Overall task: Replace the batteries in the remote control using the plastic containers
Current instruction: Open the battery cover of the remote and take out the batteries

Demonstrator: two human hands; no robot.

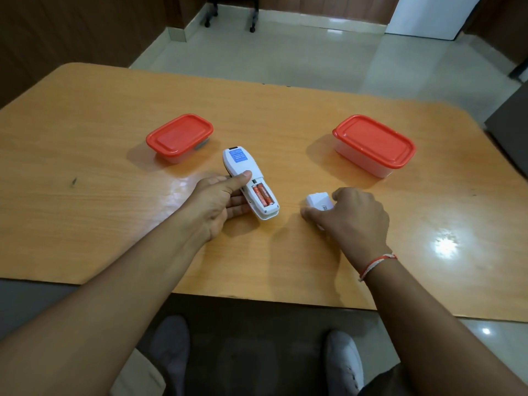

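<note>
Left hand clasps remote back-up, exposing batteries | right hand grips cover beside remote; I'd park it

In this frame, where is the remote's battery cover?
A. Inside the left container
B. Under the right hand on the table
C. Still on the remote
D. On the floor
B: the white battery cover lies on the table under the right hand, and the remote in the left hand shows two orange batteries.
</note>
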